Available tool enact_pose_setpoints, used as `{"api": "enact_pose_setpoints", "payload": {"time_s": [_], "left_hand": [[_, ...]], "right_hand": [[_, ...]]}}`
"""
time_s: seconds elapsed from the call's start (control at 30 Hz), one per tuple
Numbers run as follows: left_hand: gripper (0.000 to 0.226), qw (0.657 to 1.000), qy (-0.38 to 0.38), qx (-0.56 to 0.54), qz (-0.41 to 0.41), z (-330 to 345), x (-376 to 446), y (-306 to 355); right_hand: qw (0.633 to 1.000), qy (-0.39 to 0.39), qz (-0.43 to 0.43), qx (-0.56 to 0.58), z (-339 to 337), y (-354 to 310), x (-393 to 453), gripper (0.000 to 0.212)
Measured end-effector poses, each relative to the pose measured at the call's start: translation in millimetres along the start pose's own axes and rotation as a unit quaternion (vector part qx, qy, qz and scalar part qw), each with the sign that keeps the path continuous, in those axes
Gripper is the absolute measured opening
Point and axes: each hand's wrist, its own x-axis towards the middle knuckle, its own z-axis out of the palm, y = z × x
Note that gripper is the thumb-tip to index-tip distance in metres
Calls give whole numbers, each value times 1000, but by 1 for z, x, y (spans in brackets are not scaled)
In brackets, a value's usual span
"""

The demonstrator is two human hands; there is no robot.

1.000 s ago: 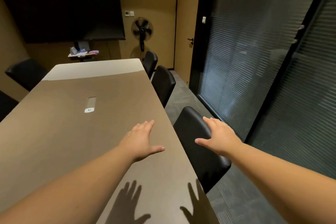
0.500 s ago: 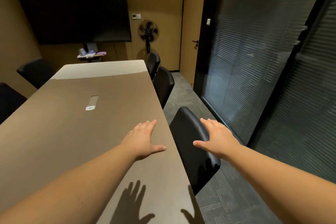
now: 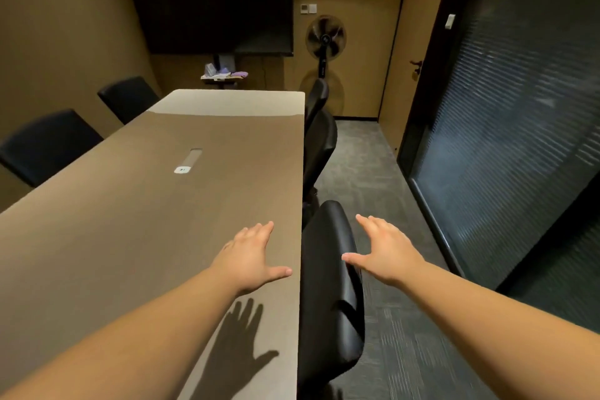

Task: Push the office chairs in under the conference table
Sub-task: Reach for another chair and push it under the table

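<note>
Head view. My left hand (image 3: 250, 252) is spread flat, fingers straight and thumb out, above the table (image 3: 136, 221) near its right edge; its shadow falls on the tabletop just behind the wrist. Whether the palm touches the surface I cannot tell. My right hand (image 3: 388, 252) is likewise spread wide, holding nothing, its thumb at the outer edge of the nearest chair's backrest (image 3: 331, 286). This black chair stands between my two hands, its back close against the table's right edge. Ahead of my right hand, two further black chairs (image 3: 319, 143) line the same edge, also close to it. Beyond and left of my left hand, two chairs (image 3: 48, 143) stand on the table's far side. A small white device (image 3: 182, 169) lies on the tabletop well ahead of my left hand. A standing fan (image 3: 325, 39) stands at the far wall.
</note>
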Motion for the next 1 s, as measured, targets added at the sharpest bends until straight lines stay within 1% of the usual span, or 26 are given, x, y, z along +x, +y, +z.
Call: {"api": "enact_pose_setpoints", "payload": {"time_s": [0.1, 0.23, 0.43, 0.53, 0.73, 0.83, 1.0], "left_hand": [[116, 999, -6, -10, -31, 16, 0, 19], [118, 998, -15, -10, -64, 26, -12, 25], [117, 993, 1, -5, -117, 17, -38, 10], [117, 991, 4, -6, -132, 16, -52, 5], [118, 988, 8, -9, -154, 25, -76, 6], [119, 986, 12, -12, -166, 28, -74, 12], [118, 979, 21, -19, -201, 36, -47, 30]], "right_hand": [[999, -24, -21, -6, -2, 24, 18, 104], [998, -39, -46, 1, 1, 33, 33, 102], [995, -58, -75, 10, 12, 26, 29, 103], [993, -77, -88, -4, 15, 23, 19, 103], [989, -77, -128, -8, 14, 16, 15, 104], [985, -86, -148, -9, 14, 18, 25, 104], [976, -100, -193, -9, 18, 34, 66, 105]]}}
